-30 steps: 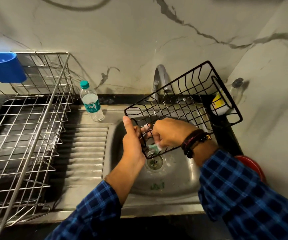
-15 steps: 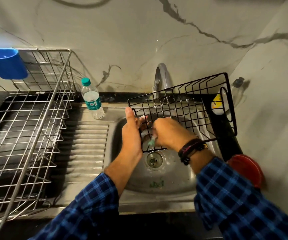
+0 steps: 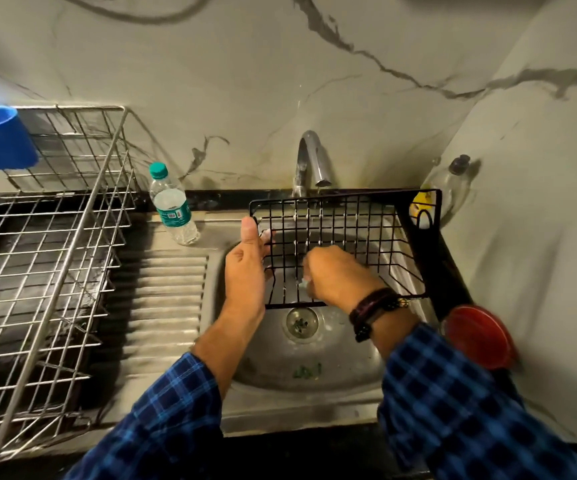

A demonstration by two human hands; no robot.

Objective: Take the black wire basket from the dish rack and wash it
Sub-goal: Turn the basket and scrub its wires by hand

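The basket is held over the sink, beneath the tap, its open grid facing the camera and roughly level. The left hand grips the left edge, thumb up along the outer wire, fingers curled through the mesh. The right hand is closed over a small pale scrubber, pressed against the wires near the lower edge.

Procedure, as judged from this position: work the scrubber along each wire, then across the intersections, where residue collects. Keep the left grip firm so that the grid does not flex away from the pressure. Rotate the basket to reach the side walls and handle. The empty rack stands well apart on the left.
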